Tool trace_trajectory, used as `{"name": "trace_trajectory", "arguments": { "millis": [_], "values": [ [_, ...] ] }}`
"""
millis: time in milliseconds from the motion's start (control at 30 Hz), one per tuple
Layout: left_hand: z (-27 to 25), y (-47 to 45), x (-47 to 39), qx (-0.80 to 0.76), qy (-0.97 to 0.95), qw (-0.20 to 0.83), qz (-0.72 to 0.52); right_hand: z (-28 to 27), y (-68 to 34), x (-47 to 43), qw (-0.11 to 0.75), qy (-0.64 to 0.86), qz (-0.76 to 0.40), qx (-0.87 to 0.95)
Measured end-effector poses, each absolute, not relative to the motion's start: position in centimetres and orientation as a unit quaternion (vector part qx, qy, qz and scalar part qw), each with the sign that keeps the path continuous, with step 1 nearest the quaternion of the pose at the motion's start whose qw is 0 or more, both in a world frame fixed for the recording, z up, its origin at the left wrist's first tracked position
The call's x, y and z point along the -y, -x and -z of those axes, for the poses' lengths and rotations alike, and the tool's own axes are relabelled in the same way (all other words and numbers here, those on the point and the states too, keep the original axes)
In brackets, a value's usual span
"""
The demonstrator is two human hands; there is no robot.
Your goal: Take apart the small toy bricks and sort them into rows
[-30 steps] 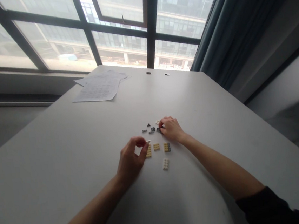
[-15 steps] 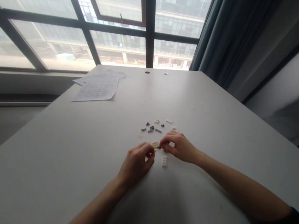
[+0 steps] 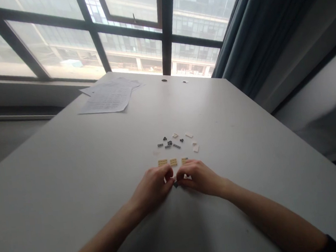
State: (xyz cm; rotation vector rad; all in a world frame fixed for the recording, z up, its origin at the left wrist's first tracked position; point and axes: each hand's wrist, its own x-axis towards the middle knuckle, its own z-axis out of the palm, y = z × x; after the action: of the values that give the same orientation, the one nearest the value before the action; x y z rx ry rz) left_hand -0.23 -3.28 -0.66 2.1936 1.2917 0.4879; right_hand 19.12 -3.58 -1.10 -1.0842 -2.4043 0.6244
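Observation:
My left hand (image 3: 155, 184) is closed in a pinch, thumb and forefinger on a small white building-block piece (image 3: 174, 178) that is mostly hidden by the fingertips. Opposite it, my right hand (image 3: 201, 178) pinches a small dark grey building-block piece (image 3: 175, 184). The fingertips of both hands nearly meet just above the table, and the two pieces are close together; whether they are joined I cannot tell. Just beyond the hands lie a wide tan plate (image 3: 162, 163), a smaller tan plate (image 3: 173, 162) and a third tan plate (image 3: 184, 161), partly covered by my right hand.
Farther out on the white table (image 3: 121, 138) are several loose grey pieces (image 3: 176, 145), a studded white piece (image 3: 175, 135), a long white piece (image 3: 188, 135) and a flat white piece (image 3: 196, 148). Printed papers (image 3: 106, 100) lie at the far left, before the window.
Both hands have drawn nearer to me with the small pieces, uncovering the tan plates. The studded white brick that lay between my wrists is now largely hidden by my right hand.

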Motion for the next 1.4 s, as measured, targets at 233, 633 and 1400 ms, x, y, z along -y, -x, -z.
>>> {"name": "trace_trajectory", "arguments": {
  "millis": [233, 633, 1400],
  "values": [
    [0.6, 0.4, 3.1, -0.477, -0.814, 0.286, -0.168, 1.2, -19.2, 3.9, 0.194, 0.378, -0.177, 0.888],
    [1.2, 0.4, 3.0, -0.436, -0.838, 0.290, -0.152, 1.5, -20.0, 4.8, 0.168, 0.388, -0.147, 0.894],
    [2.2, -0.1, 3.7, -0.388, -0.848, 0.233, -0.277, 1.5, -19.7, 6.1, 0.322, 0.472, -0.275, 0.773]
  ]
}}
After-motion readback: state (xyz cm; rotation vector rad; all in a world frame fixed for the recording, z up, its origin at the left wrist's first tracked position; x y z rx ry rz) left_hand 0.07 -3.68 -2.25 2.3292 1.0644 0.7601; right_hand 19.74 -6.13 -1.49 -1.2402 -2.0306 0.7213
